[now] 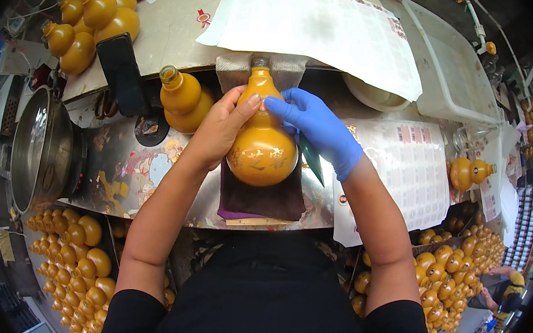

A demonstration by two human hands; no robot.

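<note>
A glossy mustard-yellow gourd-shaped bottle (263, 156) lies tilted over a dark folded cloth (254, 197), its clear glass mouth pointing away from me. Gold lettering marks its round lower bulb. My left hand (222, 124), bare, grips the bottle's left side, thumb at the narrow waist. My right hand (321, 127), in a blue glove, has its thumb and fingers closed at the waist from the right. From under the glove sticks a green, flat, pointed tool (311, 160); its other end is hidden in the hand. The thumbs nearly meet over the waist.
More yellow gourd bottles (180, 94) stand left, at the far left and in masses below the bench. A phone (121, 72) leans on a stand beside a metal pan (41, 145). Sticker sheets (318, 30) lie ahead and right, near a white plastic tub (453, 62).
</note>
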